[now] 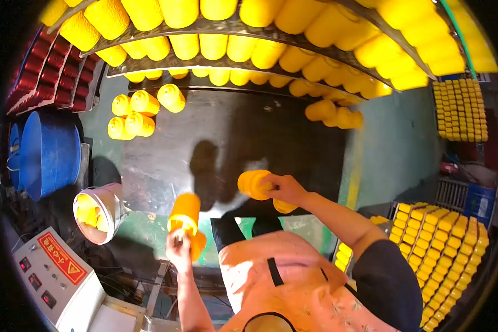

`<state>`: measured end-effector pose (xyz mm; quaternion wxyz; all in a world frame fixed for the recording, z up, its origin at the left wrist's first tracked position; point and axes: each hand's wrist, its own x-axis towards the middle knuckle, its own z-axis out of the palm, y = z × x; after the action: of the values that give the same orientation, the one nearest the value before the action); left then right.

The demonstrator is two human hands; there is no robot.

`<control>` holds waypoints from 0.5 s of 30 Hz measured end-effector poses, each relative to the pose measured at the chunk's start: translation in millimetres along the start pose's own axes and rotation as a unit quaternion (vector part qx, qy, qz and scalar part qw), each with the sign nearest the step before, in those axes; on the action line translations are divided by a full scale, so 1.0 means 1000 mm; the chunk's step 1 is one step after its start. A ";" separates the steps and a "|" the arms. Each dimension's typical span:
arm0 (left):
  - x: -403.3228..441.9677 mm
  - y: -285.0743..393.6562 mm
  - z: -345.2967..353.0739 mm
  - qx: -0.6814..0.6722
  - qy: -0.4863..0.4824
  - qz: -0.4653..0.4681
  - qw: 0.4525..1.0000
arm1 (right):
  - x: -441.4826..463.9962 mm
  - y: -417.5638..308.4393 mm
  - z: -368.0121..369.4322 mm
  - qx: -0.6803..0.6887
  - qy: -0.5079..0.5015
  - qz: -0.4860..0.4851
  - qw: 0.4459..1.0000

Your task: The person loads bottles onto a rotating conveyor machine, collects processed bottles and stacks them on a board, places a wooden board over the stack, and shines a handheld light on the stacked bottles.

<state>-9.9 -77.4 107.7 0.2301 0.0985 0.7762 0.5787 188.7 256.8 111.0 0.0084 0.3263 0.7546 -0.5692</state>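
Observation:
My left hand [178, 247] is closed on the end of a yellow cylinder [185, 212] that points away from me, above the near edge of the dark table. Just beside it, partly behind the hand, another yellow piece [198, 245] shows. To the right, my right hand [285, 189] grips a yellow cylinder [254, 184], held over the table. Below that hand a further yellow piece [285, 206] is partly visible; I cannot tell whether it is held. Several yellow cylinders [140, 124] stand at the table's far left, and others [333, 115] at its far right.
Racks of yellow cylinders [227, 48] span the table's [166, 166] far side. On the left are a white bucket [113, 207] with yellow pieces, blue drums [50, 155] and a control box [55, 276]. Stacked yellow cylinders [437, 238] stand at the right.

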 end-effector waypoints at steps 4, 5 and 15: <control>-0.174 0.032 -0.057 0.083 0.123 -0.050 0.988 | -0.071 -0.011 -0.003 -0.051 -0.136 -0.044 0.988; -0.220 0.055 -0.058 0.006 0.168 -0.073 0.983 | -0.084 0.001 0.004 -0.089 -0.151 -0.101 0.979; -0.601 0.051 -0.011 -0.004 0.613 -0.101 0.783 | -0.207 -0.033 0.070 -0.134 -0.380 -0.264 0.876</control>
<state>504.9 -323.4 304.4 -0.2370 -0.3567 0.7567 0.4939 309.5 92.2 194.3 0.1873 -0.1304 0.8209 -0.5235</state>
